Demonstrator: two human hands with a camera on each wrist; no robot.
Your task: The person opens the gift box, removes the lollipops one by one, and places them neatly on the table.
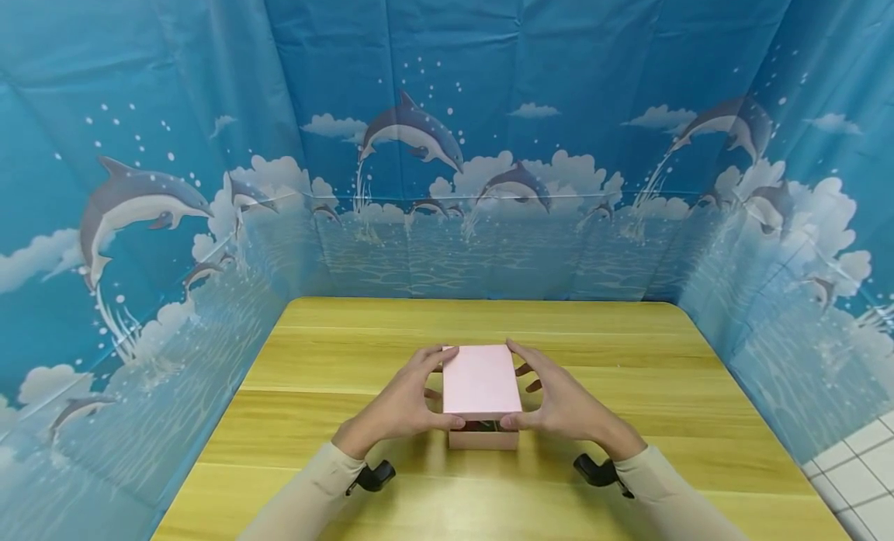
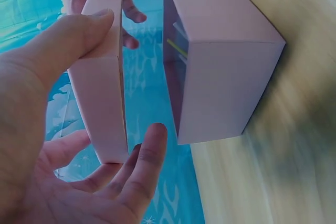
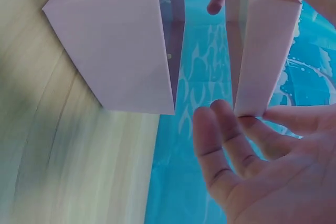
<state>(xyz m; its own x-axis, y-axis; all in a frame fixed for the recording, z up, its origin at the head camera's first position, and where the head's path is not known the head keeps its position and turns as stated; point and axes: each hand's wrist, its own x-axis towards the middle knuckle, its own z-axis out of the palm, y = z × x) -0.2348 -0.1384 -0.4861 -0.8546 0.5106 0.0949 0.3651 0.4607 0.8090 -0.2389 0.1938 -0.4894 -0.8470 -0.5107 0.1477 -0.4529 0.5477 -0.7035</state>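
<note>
Starting on the left: the left hand [image 1: 401, 407] has its thumb on the near corner of the pink lid [image 1: 480, 381] and its fingers wrapped along the lid's left edge, so it's grasping the lid, not resting on it. The left wrist view shows this well, thumb on one face and fingertips [image 2: 153, 145] under the rim.

In the middle, the lid is lifted clear and floating just above the pink box base [image 1: 483, 438], which sits on the wooden table [image 1: 628, 355] near the person's front edge. There's a visible gap between lid and base, and something small and dark peeks out of the base, too small to tell what.

On the right, the right hand [image 1: 562, 405] mirrors the left, thumb at the near corner and fingers along the right edge, also gripping the lid.

What could go wrong, as a guess: nobody is holding the base, so if the lid's walls catch on it the base could get dragged or tipped and spill its contents. The grip also looks fingertip-only, so uneven squeezing could tilt the lid or let it slip.
</note>
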